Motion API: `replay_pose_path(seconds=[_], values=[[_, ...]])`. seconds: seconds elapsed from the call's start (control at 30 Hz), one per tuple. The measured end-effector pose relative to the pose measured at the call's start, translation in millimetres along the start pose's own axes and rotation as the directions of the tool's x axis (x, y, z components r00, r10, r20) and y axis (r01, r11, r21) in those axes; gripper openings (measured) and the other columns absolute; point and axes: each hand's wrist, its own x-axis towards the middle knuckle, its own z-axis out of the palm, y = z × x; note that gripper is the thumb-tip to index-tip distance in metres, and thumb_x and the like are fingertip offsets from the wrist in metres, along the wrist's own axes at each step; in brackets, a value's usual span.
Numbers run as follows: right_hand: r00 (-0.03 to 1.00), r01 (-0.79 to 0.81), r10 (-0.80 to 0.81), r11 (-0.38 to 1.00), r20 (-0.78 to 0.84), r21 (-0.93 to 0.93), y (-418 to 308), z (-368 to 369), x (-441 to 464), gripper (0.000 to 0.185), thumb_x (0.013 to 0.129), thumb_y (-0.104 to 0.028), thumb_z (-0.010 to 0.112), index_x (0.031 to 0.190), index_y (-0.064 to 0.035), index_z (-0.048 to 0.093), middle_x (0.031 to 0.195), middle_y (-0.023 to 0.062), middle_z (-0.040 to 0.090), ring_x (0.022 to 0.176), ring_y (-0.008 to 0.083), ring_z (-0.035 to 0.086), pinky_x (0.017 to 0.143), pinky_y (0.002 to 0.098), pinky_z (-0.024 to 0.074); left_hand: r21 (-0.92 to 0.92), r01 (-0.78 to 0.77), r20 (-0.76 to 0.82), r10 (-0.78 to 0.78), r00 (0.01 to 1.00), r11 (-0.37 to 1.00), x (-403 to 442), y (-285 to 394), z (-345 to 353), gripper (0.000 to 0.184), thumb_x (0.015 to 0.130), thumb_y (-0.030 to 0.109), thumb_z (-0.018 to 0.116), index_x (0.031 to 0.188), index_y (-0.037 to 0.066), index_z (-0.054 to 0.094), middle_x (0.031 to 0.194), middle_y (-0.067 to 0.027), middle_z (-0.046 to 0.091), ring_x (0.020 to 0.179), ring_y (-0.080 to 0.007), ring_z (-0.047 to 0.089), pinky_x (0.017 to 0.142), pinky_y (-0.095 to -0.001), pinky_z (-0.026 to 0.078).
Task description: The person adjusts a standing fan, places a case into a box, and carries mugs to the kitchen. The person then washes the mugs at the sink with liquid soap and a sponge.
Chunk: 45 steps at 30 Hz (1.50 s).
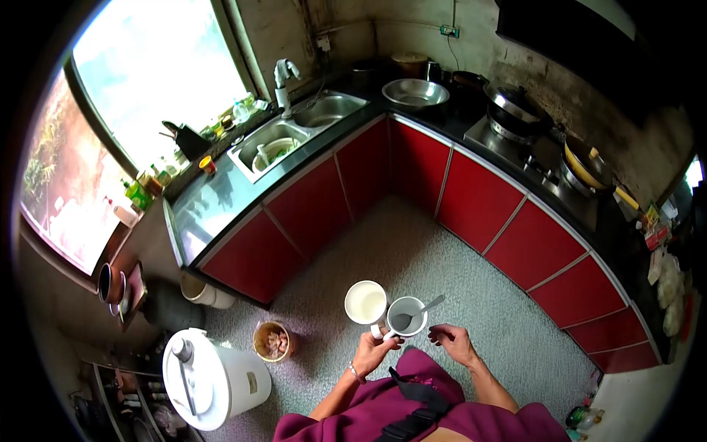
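Observation:
My left hand [374,351] is closed round the handles of two white mugs, held side by side above the floor. The left mug [366,302] holds a pale, milky content. In the right mug [403,320] a metal spoon [433,303] leans against the rim, its handle sticking out to the upper right; the inside looks greyish. My right hand [453,344] is just right of that mug, not touching it, with its fingers loosely curled and apart and nothing in them.
Red cabinets [486,202] run round the corner under a dark counter. A double sink [272,144], a steel basin [415,93] and a stove with pans [585,166] are on top. A white lidded bucket [239,381] and a small bin [273,342] stand at the lower left.

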Motion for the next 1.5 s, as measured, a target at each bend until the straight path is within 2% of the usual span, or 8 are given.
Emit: replay_pose_path(seconds=[0.2, 0.33, 0.4, 0.53, 0.73, 0.8, 1.13, 1.5], values=[[0.999, 0.012, -0.009, 0.999, 0.05, -0.043, -4.8, -43.5, 88.4, 0.021, 0.083, 0.002, 0.047, 0.1, 0.0027, 0.06, 0.084, 0.0094, 0.065, 0.075, 0.0139, 0.062, 0.067, 0.025, 0.05, -0.028, -0.06, -0.035, 0.059, 0.998, 0.998, 79.9, 23.4, 3.1, 0.008, 0.083, 0.003, 0.055, 0.085, -0.004, 0.058, 0.084, -0.0112, 0.065, 0.078, -0.0158, 0.063, 0.069, -0.0289, 0.053], [0.993, -0.039, 0.045, 0.998, 0.11, -0.057, -2.6, -37.6, 133.8, 0.019, 0.083, 0.0, 0.048, 0.097, 0.0023, 0.062, 0.081, 0.0086, 0.065, 0.075, 0.0132, 0.062, 0.066, 0.0253, 0.0497, -0.03, -0.047, -0.117, 0.043, 0.992, 0.998, 118.0, 47.3, -4.5, 0.003, 0.081, 0.001, 0.058, 0.08, -0.002, 0.059, 0.077, -0.0034, 0.063, 0.072, -0.0092, 0.06, 0.067, -0.024, 0.049], [0.983, -0.04, 0.04, 0.999, 0.177, -0.004, 7.8, -26.5, 174.8, 0.023, 0.083, 0.002, 0.046, 0.099, 0.003, 0.061, 0.083, 0.0087, 0.065, 0.076, 0.0135, 0.062, 0.066, 0.0252, 0.0503, 0.11, -0.063, -0.122, 0.076, 0.99, 0.992, 157.5, 40.2, -34.3, 0.004, 0.081, 0.0, 0.057, 0.082, -0.003, 0.059, 0.079, -0.0046, 0.063, 0.072, -0.0113, 0.061, 0.067, -0.0259, 0.051], [0.978, 0.07, -0.038, 0.986, 0.206, -0.151, 2.8, -19.5, 258.5, 0.021, 0.083, 0.001, 0.046, 0.099, 0.0034, 0.061, 0.084, 0.009, 0.065, 0.077, 0.0138, 0.062, 0.067, 0.0251, 0.0501, -0.03, -0.093, -0.125, 0.089, 0.988, 0.995, 238.9, 42.1, -76.5, 0.006, 0.083, 0.002, 0.057, 0.077, 0.001, 0.056, 0.078, -0.0043, 0.064, 0.071, -0.0083, 0.059, 0.064, -0.0221, 0.048], [0.977, 0.005, 0.024, 0.991, 0.211, -0.134, -45.4, -18.4, 386.9, 0.02, 0.08, 0.0, 0.048, 0.094, 0.0028, 0.063, 0.081, 0.0103, 0.065, 0.073, 0.0151, 0.063, 0.065, 0.0269, 0.0497, -0.103, -0.141, -0.151, 0.125, 0.981, 0.985, 335.9, 105.5, -121.5, 0.007, 0.083, 0.003, 0.057, 0.077, 0.001, 0.056, 0.074, -0.0042, 0.063, 0.067, -0.009, 0.059, 0.062, -0.0231, 0.048], [0.968, 0.181, -0.118, 0.94, 0.224, -0.289, -49.8, -15.0, 414.1, 0.019, 0.08, -0.001, 0.049, 0.093, 0.0025, 0.063, 0.081, 0.0099, 0.065, 0.074, 0.0153, 0.063, 0.066, 0.0267, 0.0498, 0.019, -0.158, -0.178, 0.159, 0.971, 0.987, 350.2, 127.4, -131.2, 0.009, 0.083, 0.004, 0.057, 0.075, 0.002, 0.055, 0.073, -0.0042, 0.062, 0.066, -0.0085, 0.058, 0.06, -0.0231, 0.048], [0.92, 0.118, -0.066, 0.987, 0.387, -0.113, -57.5, -10.6, 568.3, 0.022, 0.08, 0.003, 0.047, 0.098, 0.0051, 0.06, 0.085, 0.0105, 0.064, 0.077, 0.0147, 0.061, 0.069, 0.0253, 0.05, -0.06, -0.234, -0.336, 0.201, 0.92, 0.97, 497.4, 175.4, -212.7, 0.004, 0.083, 0.002, 0.057, 0.084, -0.001, 0.058, 0.079, -0.0086, 0.064, 0.071, -0.0166, 0.064, 0.065, -0.0325, 0.055], [0.906, 0.222, -0.143, 0.962, 0.399, -0.158, -124.3, -59.3, 750.0, 0.019, 0.079, 0.003, 0.048, 0.092, 0.0019, 0.062, 0.082, 0.0101, 0.063, 0.072, 0.0151, 0.062, 0.062, 0.0248, 0.0496, -0.06, -0.293, -0.537, 0.217, 0.815, 0.954, 643.6, 228.3, -267.9, 0.007, 0.083, 0.001, 0.058, 0.082, 0.004, 0.052, 0.078, -0.0102, 0.064, 0.066, -0.0147, 0.063, 0.059, -0.0247, 0.054]])
